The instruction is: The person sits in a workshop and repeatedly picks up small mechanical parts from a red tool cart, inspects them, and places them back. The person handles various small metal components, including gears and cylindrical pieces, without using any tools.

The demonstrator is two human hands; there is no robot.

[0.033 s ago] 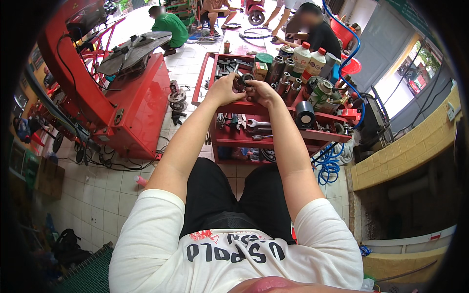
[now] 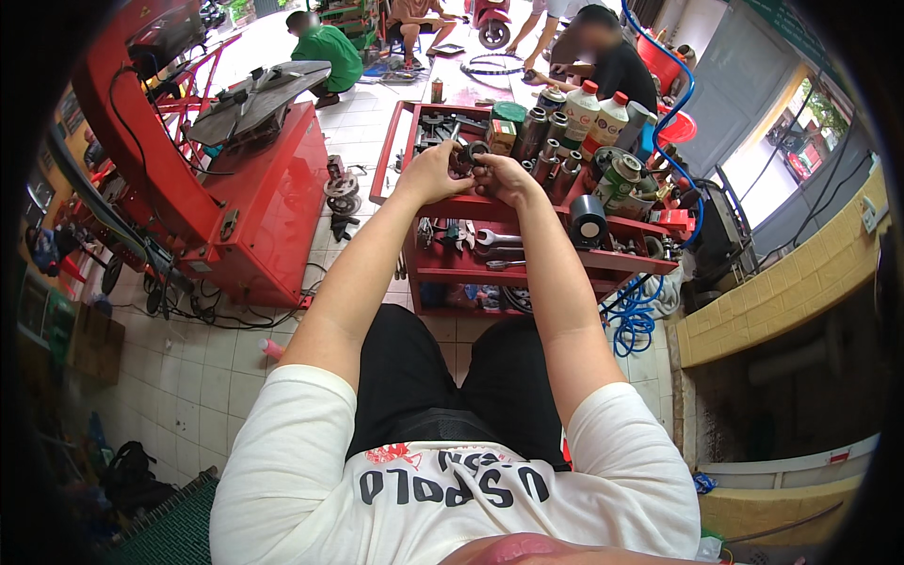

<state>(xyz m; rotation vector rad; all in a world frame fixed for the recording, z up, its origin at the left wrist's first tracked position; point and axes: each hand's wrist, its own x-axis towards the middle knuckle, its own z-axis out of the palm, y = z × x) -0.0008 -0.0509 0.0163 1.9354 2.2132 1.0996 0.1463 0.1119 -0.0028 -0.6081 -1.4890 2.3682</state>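
Both hands come together over the near edge of the red tool cart [image 2: 471,274], with a small dark ring-shaped metal part [image 2: 474,151] between them. My left hand [image 2: 437,175] curls its fingers around the left side of the part. From the right, my right hand [image 2: 506,180] grips it with bent, darkly smudged fingers. The part's exact kind cannot be made out, and the fingers cover much of it. Just beyond lie loose metal tools [image 2: 435,127] in the cart's top tray, beside a small box [image 2: 502,137] with a green lid next to it.
Metal cylinders [image 2: 534,130], white bottles [image 2: 580,115] and cans [image 2: 621,174] crowd the cart's right side. Wrenches [image 2: 499,239] lie on its lower shelf. A red tyre machine [image 2: 254,212] stands left, a coiled blue hose [image 2: 633,325] right. Several people work farther off.
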